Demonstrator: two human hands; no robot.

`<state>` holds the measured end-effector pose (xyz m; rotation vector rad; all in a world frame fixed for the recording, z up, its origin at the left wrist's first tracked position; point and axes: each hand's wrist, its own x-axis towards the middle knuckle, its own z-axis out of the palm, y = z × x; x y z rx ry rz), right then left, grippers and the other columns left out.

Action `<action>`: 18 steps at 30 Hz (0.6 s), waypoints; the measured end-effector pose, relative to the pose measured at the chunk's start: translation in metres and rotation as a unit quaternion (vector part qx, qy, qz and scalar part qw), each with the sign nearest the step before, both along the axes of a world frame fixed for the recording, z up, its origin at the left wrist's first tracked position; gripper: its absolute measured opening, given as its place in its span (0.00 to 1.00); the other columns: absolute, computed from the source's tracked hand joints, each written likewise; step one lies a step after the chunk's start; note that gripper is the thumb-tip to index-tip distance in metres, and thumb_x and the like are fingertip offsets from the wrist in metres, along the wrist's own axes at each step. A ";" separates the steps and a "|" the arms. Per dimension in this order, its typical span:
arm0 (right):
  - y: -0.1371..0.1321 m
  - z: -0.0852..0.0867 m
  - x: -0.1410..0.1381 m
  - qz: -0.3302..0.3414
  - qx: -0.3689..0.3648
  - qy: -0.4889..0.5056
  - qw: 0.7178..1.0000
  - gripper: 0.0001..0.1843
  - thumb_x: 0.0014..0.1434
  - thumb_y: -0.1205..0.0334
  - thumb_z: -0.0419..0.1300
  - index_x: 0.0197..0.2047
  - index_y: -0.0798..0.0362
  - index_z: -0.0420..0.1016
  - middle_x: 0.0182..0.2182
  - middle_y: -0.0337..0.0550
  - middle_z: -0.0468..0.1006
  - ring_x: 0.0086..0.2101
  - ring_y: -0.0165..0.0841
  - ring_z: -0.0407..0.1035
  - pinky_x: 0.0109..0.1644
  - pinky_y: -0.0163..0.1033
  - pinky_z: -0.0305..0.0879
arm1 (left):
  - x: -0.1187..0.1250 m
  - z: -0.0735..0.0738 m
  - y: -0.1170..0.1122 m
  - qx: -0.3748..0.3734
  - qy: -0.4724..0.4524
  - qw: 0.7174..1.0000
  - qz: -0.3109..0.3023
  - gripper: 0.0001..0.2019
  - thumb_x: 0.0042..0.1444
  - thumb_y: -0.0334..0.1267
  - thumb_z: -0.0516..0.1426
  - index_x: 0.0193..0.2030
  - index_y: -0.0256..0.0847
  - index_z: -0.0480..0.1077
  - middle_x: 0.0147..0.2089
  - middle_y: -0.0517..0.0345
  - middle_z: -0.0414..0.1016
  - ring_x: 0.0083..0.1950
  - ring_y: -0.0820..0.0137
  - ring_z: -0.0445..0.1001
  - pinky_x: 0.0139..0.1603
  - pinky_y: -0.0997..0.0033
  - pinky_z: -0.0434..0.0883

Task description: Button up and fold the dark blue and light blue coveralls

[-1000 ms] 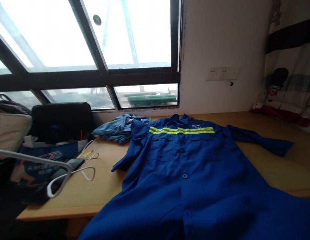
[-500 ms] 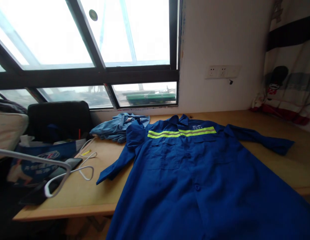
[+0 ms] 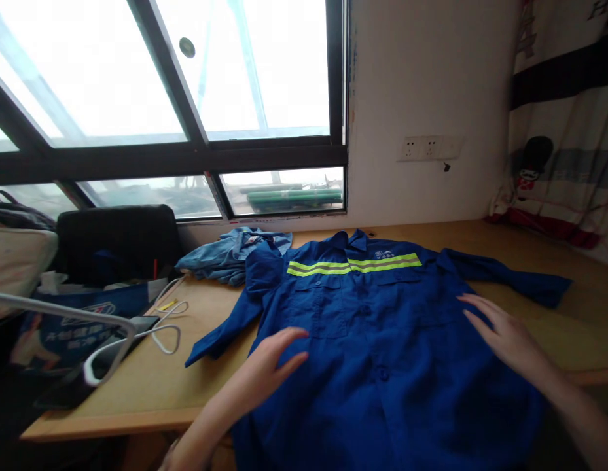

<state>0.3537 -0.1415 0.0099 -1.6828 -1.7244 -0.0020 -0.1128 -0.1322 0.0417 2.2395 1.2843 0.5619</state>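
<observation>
A dark blue work shirt point(image 3: 377, 327) with a yellow-green reflective stripe across the chest lies front up on the wooden table point(image 3: 196, 327), both sleeves spread out. My left hand point(image 3: 271, 363) rests flat on the shirt's left side, fingers stretched out. On the shirt's right side lies my right hand point(image 3: 504, 330), open with its fingers apart. Neither hand holds anything.
A crumpled lighter blue garment point(image 3: 230, 252) lies at the back by the window. At the table's left edge are a white hanger point(image 3: 117, 347), a phone point(image 3: 120, 333) and a white cable point(image 3: 169, 304). A black bag point(image 3: 114, 239) and a blue bag stand left. Striped fabric hangs at the right.
Both my hands have come into view and settled on the shirt. The shirt has been slid farther onto the table, its left sleeve now straightened.
</observation>
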 end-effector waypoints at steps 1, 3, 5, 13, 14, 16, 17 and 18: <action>0.033 -0.002 -0.016 -0.015 0.004 -0.022 1.000 0.22 0.56 0.48 0.46 0.49 0.47 0.68 0.48 0.49 0.68 0.49 0.43 0.61 0.54 0.52 0.56 | 0.022 -0.001 0.031 0.040 0.002 0.999 0.009 0.20 0.55 0.48 0.48 0.55 0.50 0.59 0.55 0.58 0.64 0.56 0.65 0.62 0.57 0.60 0.60; 0.092 -0.011 -0.043 -0.100 -0.008 -0.048 0.994 0.27 0.56 0.48 0.44 0.53 0.53 0.63 0.54 0.53 0.60 0.53 0.48 0.54 0.54 0.56 0.51 | 0.057 -0.012 0.091 0.111 0.023 0.992 0.064 0.24 0.55 0.49 0.47 0.57 0.42 0.57 0.59 0.51 0.59 0.60 0.61 0.56 0.60 0.56 0.54; 0.135 -0.024 -0.051 -0.191 -0.062 -0.046 0.979 0.29 0.55 0.45 0.45 0.55 0.51 0.61 0.58 0.53 0.53 0.55 0.54 0.47 0.52 0.63 0.46 | 0.073 -0.031 0.142 0.111 0.089 0.979 0.145 0.27 0.53 0.53 0.47 0.57 0.42 0.58 0.62 0.47 0.54 0.62 0.54 0.50 0.58 0.47 0.50; 0.183 -0.050 0.042 -0.463 -0.035 0.039 0.885 0.33 0.49 0.42 0.52 0.52 0.55 0.61 0.53 0.62 0.57 0.51 0.57 0.50 0.49 0.65 0.45 | 0.038 -0.071 0.216 0.102 0.190 0.945 0.247 0.40 0.44 0.67 0.42 0.59 0.45 0.56 0.63 0.44 0.50 0.63 0.47 0.45 0.57 0.49 0.46; 0.185 -0.050 0.052 -0.501 -0.018 0.055 0.863 0.36 0.47 0.43 0.55 0.52 0.59 0.60 0.52 0.66 0.57 0.50 0.57 0.51 0.48 0.63 0.48 | 0.037 -0.072 0.216 0.104 0.195 0.944 0.246 0.39 0.45 0.67 0.42 0.59 0.45 0.56 0.63 0.45 0.50 0.63 0.47 0.45 0.57 0.49 0.46; 0.188 -0.051 0.068 -0.528 -0.018 0.069 0.846 0.39 0.43 0.45 0.59 0.50 0.68 0.62 0.46 0.73 0.61 0.47 0.57 0.57 0.45 0.58 0.55 | 0.037 -0.072 0.216 0.112 0.203 0.942 0.241 0.38 0.47 0.66 0.41 0.59 0.46 0.56 0.63 0.45 0.51 0.63 0.48 0.46 0.57 0.50 0.46; 0.190 -0.052 0.073 -0.514 -0.029 0.069 0.855 0.36 0.43 0.47 0.60 0.47 0.70 0.64 0.42 0.74 0.64 0.44 0.56 0.60 0.43 0.56 0.58 | 0.038 -0.073 0.216 0.116 0.205 0.942 0.237 0.36 0.48 0.65 0.40 0.59 0.46 0.57 0.63 0.46 0.51 0.62 0.48 0.47 0.57 0.51 0.46; 0.192 -0.052 0.078 -0.485 -0.037 0.066 0.871 0.33 0.44 0.50 0.59 0.44 0.72 0.66 0.38 0.72 0.67 0.41 0.55 0.63 0.41 0.55 0.60 | 0.039 -0.073 0.215 0.120 0.206 0.942 0.236 0.35 0.49 0.64 0.40 0.58 0.46 0.57 0.62 0.45 0.52 0.62 0.48 0.48 0.57 0.51 0.47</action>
